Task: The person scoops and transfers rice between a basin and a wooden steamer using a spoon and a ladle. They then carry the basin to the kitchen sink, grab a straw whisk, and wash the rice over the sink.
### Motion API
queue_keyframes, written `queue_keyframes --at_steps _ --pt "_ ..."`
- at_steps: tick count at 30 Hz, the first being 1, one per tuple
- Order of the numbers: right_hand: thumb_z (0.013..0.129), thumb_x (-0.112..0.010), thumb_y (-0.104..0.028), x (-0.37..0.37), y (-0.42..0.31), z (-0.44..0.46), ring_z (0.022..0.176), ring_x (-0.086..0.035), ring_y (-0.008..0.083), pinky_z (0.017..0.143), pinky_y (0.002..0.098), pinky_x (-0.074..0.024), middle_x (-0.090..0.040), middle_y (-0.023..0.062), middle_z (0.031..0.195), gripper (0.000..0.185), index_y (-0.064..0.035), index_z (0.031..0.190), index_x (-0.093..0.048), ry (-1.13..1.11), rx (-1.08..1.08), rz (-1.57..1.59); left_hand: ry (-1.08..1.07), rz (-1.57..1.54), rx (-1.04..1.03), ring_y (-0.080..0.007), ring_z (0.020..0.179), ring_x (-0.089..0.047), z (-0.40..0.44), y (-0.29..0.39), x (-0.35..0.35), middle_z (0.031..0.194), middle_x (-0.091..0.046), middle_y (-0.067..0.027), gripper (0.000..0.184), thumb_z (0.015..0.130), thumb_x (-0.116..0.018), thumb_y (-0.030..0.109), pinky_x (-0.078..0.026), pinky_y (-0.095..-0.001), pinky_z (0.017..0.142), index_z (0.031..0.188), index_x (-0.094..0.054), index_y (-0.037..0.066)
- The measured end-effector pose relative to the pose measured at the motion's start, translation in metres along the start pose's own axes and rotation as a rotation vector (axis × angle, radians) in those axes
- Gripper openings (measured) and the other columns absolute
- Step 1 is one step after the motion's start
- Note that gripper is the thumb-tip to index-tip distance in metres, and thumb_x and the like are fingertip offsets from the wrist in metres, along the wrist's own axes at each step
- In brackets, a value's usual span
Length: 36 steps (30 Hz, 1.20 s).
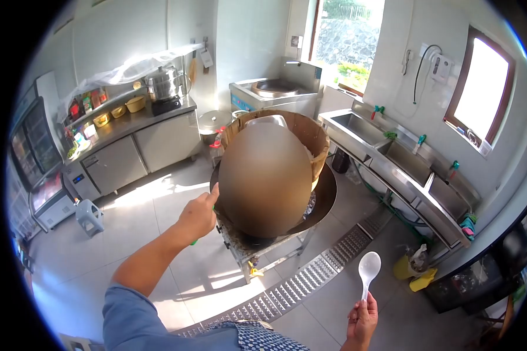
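My right hand point(363, 319) is closed around the handle of a white spoon point(369, 268), its bowl pointing up. At the near left side of a large dark wok point(328, 205), my left hand point(200, 215) is closed, with something green showing beside it; what the fingers hold is too hidden to name. Inside the wok stands a wooden tub point(317, 137), with a metal container point(267, 121) partly visible at its top. A large blurred brown oval covers the middle of the tub and wok. The wok rests on a metal stand point(240, 251).
A steel counter point(117, 128) with a pot point(163, 85) runs along the left. Behind the tub is a built-in wok stove point(275, 88). Steel sinks point(404, 158) line the right wall. A floor grate point(298, 286) crosses below; a stool point(89, 216) stands left.
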State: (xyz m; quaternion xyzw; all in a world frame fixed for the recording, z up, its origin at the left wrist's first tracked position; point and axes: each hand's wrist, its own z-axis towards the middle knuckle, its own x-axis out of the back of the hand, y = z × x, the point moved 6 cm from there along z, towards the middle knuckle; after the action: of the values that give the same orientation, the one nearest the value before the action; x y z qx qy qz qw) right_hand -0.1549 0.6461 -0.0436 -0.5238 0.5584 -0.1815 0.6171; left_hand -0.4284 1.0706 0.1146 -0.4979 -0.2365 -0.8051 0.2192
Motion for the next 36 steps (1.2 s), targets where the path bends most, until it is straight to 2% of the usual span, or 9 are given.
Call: queue_keyframes --at_steps 7,10,12,15,19,21,24,35,36 --pt "0.099 -0.055 -0.010 0.010 0.002 0.001 0.052 -0.045 0.0068 0.046 0.0203 -0.0377 -0.058 0.0019 0.079 0.027 -0.0059 0.125 -0.055 0.021 0.011 0.000 0.053 -0.072 -0.062 -0.0381 0.071 -0.060 -0.003 0.009 0.013 0.087 -0.060 -0.0208 0.069 0.078 -0.055 -0.001 -0.051 -0.0439 0.069 0.145 -0.038 -0.001" --pt "0.099 -0.055 -0.010 0.008 0.010 0.000 0.052 -0.045 0.0071 0.046 0.0204 -0.0377 -0.058 0.0018 0.079 0.027 -0.0059 0.125 -0.055 0.034 -0.005 -0.001 -0.117 -0.426 0.177 -0.0275 0.059 -0.055 -0.001 0.000 0.016 0.074 -0.058 -0.0130 0.068 0.081 -0.056 0.001 -0.048 -0.0376 0.062 0.147 -0.039 0.002" --pt "0.099 -0.055 -0.010 0.006 0.010 0.000 0.051 -0.045 0.0072 0.046 0.0205 -0.0377 -0.057 0.0017 0.078 0.027 -0.0060 0.125 -0.055 0.040 0.002 -0.013 -0.178 -0.995 0.430 -0.0158 0.055 -0.050 -0.005 -0.010 0.002 0.068 -0.053 -0.0047 0.066 0.084 -0.058 0.005 -0.045 -0.0311 0.058 0.148 -0.039 0.004" --pt "0.099 -0.056 -0.010 0.004 0.010 -0.002 0.051 -0.045 0.0076 0.046 0.0204 -0.0378 -0.057 0.0020 0.078 0.027 -0.0061 0.125 -0.055 0.051 -0.015 -0.011 -0.131 -1.042 0.437 -0.0079 0.059 -0.049 -0.010 -0.009 0.003 0.070 -0.050 -0.0001 0.066 0.087 -0.060 0.008 -0.044 -0.0263 0.058 0.149 -0.037 0.004" --pt "0.099 -0.056 -0.009 -0.005 0.011 0.001 0.054 -0.046 0.0080 0.047 0.0203 -0.0382 -0.056 0.0015 0.078 0.029 -0.0051 0.127 -0.054 0.040 -0.031 -0.035 -0.045 -0.768 0.405 -0.0177 0.061 -0.055 -0.016 -0.014 -0.003 0.074 -0.057 -0.0068 0.065 0.086 -0.059 0.006 -0.047 -0.0319 0.063 0.147 -0.038 0.003" --pt "0.099 -0.056 -0.011 -0.009 0.014 0.005 0.051 -0.046 0.0080 0.046 0.0206 -0.0379 -0.058 0.0023 0.077 0.027 -0.0062 0.126 -0.055 0.043 -0.028 -0.041 0.193 -0.387 0.062 -0.0328 0.072 -0.060 -0.013 -0.008 0.002 0.085 -0.062 -0.0174 0.066 0.083 -0.057 0.003 -0.049 -0.0400 0.069 0.147 -0.039 0.003" --pt "0.099 -0.056 -0.011 -0.021 0.015 0.010 0.051 -0.046 0.0082 0.046 0.0207 -0.0380 -0.058 0.0026 0.078 0.028 -0.0063 0.127 -0.055 0.046 -0.057 -0.039 0.068 -0.284 0.033 -0.0429 0.083 -0.059 -0.013 -0.012 -0.003 0.096 -0.061 -0.0247 0.069 0.080 -0.056 0.000 -0.049 -0.0468 0.075 0.147 -0.038 0.003" --pt "0.099 -0.055 -0.009 -0.044 0.022 0.028 0.051 -0.046 0.0083 0.046 0.0214 -0.0402 -0.058 0.0035 0.078 0.028 -0.0033 0.127 -0.054 -0.042 -0.056 -0.068 0.133 -0.295 0.021 -0.0433 0.078 -0.059 -0.017 -0.019 0.006 0.091 -0.061 -0.0238 0.069 0.079 -0.054 -0.003 -0.049 -0.0461 0.072 0.146 -0.038 0.001" --pt "0.099 -0.054 -0.009 -0.045 0.024 0.029 0.051 -0.046 0.0083 0.046 0.0215 -0.0403 -0.058 0.0038 0.078 0.028 -0.0031 0.127 -0.054 -0.050 -0.063 -0.057 0.088 -0.354 0.063 -0.0383 0.073 -0.059 -0.016 -0.021 0.007 0.085 -0.060 -0.0204 0.068 0.081 -0.054 -0.001 -0.049 -0.0432 0.070 0.146 -0.038 0.001"
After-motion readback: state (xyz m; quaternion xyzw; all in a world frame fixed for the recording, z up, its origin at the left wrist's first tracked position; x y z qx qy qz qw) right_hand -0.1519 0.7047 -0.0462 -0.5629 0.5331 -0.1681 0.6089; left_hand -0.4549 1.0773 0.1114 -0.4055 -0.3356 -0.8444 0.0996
